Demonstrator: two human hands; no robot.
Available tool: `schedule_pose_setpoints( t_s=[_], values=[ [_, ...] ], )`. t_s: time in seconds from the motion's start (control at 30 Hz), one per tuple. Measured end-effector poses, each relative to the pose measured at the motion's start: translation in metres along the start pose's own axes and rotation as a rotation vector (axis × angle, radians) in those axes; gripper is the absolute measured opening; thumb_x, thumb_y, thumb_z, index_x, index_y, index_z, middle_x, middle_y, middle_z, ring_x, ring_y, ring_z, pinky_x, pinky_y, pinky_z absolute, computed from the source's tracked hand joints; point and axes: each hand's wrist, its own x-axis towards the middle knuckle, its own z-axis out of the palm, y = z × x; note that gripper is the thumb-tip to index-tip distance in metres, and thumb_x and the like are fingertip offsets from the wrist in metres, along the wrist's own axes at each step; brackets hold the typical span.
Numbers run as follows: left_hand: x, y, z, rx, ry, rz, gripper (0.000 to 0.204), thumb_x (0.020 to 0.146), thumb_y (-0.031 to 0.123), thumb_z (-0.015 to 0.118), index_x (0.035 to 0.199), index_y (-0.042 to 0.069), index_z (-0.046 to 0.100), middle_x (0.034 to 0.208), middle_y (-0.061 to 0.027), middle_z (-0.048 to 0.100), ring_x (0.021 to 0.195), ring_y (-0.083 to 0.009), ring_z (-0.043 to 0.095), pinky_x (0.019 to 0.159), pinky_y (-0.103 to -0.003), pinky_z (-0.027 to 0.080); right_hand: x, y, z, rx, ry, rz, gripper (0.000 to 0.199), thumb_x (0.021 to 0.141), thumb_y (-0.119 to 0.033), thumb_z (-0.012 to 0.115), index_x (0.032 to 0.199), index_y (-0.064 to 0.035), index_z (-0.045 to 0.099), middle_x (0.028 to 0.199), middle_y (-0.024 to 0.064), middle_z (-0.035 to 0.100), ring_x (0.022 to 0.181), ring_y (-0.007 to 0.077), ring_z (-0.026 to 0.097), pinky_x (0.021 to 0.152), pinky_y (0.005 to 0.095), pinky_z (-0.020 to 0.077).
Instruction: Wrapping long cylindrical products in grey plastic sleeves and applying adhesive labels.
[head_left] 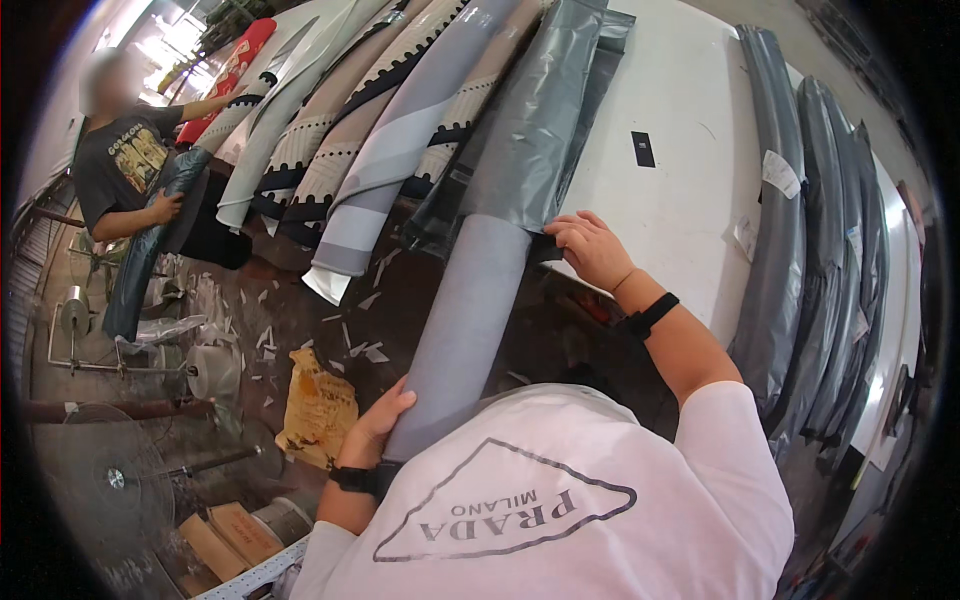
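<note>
A smooth grey rolled rug [465, 305] slants up from my body. Its far part is inside a grey plastic sleeve [520, 160], whose open mouth lies around the roll. My left hand [382, 418] grips the near end of the rug from its left side, thumb along the surface and the other fingers hidden beneath. At the right side of the sleeve's mouth, my right hand [592, 250] is closed with its fingertips pinching the plastic edge. Both wrists carry black bands.
Several patterned rolled rugs [385, 170] lie left of the sleeve on a white table [680, 110]. Grey wrapped rolls [775, 200] line its right side. A person [130, 150] at left holds another wrapped roll [150, 255]. Scraps, yellow wrapping [318, 408] and a cardboard box [240, 530] lie below.
</note>
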Motion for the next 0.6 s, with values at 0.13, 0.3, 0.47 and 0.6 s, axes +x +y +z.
schedule_pose_setpoints(
  t_s=[0.13, 0.3, 0.47, 0.6],
  values=[
    [0.007, -0.002, -0.002, -0.016, -0.054, 0.001, 0.089, 0.069, 0.044, 0.065, 0.133, -0.001, 0.024, 0.127, -0.0122, 0.04, 0.114, -0.0193, 0.04, 0.096, -0.031, 0.032, 0.022, -0.001, 0.026, 0.249, 0.011, 0.594, 0.017, 0.08, -0.019, 0.058, 0.09, -0.008, 0.049, 0.081, 0.0088, 0.06, 0.078, 0.0278, 0.057, 0.069, 0.0384, 0.0446],
    [0.013, -0.003, -0.004, -0.011, -0.048, 0.008, 0.087, 0.069, 0.042, 0.066, 0.132, -0.001, 0.025, 0.127, -0.012, 0.04, 0.114, -0.0196, 0.04, 0.096, -0.031, 0.032, 0.051, -0.009, 0.039, 0.28, 0.172, 0.911, 0.052, 0.076, -0.032, 0.064, 0.116, -0.0088, 0.041, 0.079, 0.0112, 0.058, 0.071, 0.0292, 0.056, 0.065, 0.0364, 0.0442],
    [-0.013, 0.022, -0.02, 0.367, 0.149, 0.078, 0.091, 0.064, 0.046, 0.069, 0.131, 0.0, 0.028, 0.126, -0.0117, 0.041, 0.112, -0.0198, 0.041, 0.095, -0.032, 0.033, 0.079, 0.023, 0.072, 1.097, 0.335, 1.356, 0.088, 0.071, -0.065, 0.052, 0.132, -0.0069, 0.026, 0.126, 0.0186, 0.039, 0.115, 0.0266, 0.04, 0.095, 0.044, 0.0312],
    [-0.066, 0.093, 0.041, 1.1, 0.514, 0.145, 0.083, 0.064, 0.027, 0.072, 0.129, -0.001, 0.03, 0.122, -0.0158, 0.044, 0.111, -0.0252, 0.045, 0.094, -0.034, 0.034, 0.109, 0.003, 0.058, 1.884, 0.133, 1.292, 0.091, 0.072, -0.073, 0.04, 0.135, -0.0095, 0.024, 0.137, 0.014, 0.029, 0.125, 0.0283, 0.027, 0.104, 0.0473, 0.0159]
  ],
)
